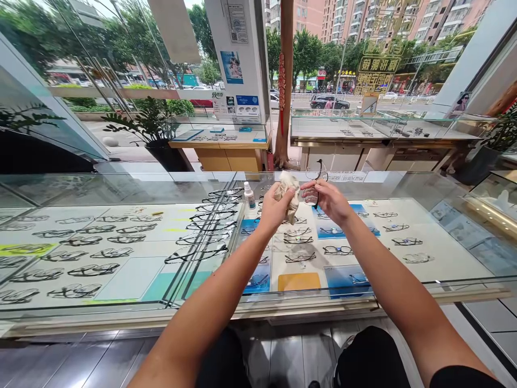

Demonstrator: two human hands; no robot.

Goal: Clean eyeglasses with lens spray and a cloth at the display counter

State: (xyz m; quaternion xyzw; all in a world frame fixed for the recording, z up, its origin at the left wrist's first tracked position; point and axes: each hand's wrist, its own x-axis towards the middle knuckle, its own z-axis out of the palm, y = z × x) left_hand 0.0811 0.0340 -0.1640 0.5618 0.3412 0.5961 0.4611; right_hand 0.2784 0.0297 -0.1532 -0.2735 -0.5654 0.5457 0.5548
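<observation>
My left hand [276,203] is closed around a crumpled off-white cloth [289,189], held up over the glass display counter. Close beside it on the right, my right hand [329,199] pinches a pair of eyeglasses [317,171] with a thin dark frame, tilted on end. A small gap separates the cloth from the glasses. Just left of my left hand a white spray bottle [249,196] stands upright on the counter. To its left, a column of dark-framed glasses [213,217] lies on the glass top.
Under the glass, rows of eyeglasses [81,269] lie on white shelves, some on blue cards [349,280]. A yellow-orange pad [299,281] sits near the front. Beyond the counter are a potted plant [165,151], a wooden post [286,81] and more display cases [379,132].
</observation>
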